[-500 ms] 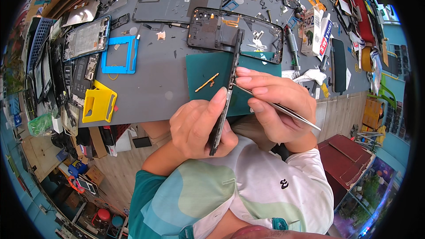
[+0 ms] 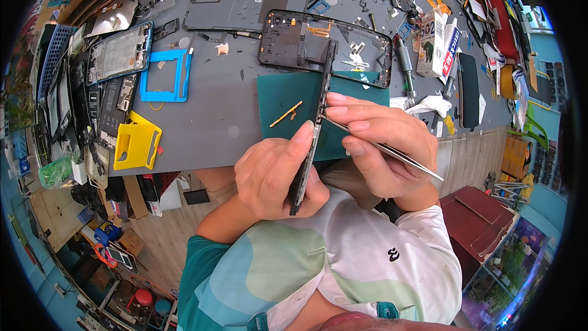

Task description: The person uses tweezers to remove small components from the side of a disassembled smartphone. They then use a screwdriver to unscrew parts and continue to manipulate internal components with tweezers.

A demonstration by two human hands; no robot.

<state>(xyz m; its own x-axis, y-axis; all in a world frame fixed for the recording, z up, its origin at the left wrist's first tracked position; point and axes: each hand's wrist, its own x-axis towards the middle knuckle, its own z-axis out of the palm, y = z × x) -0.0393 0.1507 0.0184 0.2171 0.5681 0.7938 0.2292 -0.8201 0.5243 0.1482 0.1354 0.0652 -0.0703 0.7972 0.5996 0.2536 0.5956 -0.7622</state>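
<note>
My left hand [image 2: 274, 175] grips a dark phone frame [image 2: 313, 141] by its lower part, holding it up on edge so that only its thin side shows. My right hand [image 2: 392, 144] pinches metal tweezers [image 2: 404, 158], their tip touching or very close to the frame's side near its middle. The right fingertips also lie against or just beside the frame. Beneath both hands is a dark green mat [image 2: 275, 89], bearing a thin gold-coloured strip [image 2: 286, 114] with a few tiny brown bits next to it.
Beyond the mat lies a black phone housing [image 2: 285, 49] with small parts on it. Blue [image 2: 165, 95] and yellow [image 2: 139, 147] plastic holders sit at left, beside stacked phone parts. To the right are a white box [image 2: 430, 46], a screwdriver-like tool [image 2: 404, 64] and a dark phone [image 2: 468, 89].
</note>
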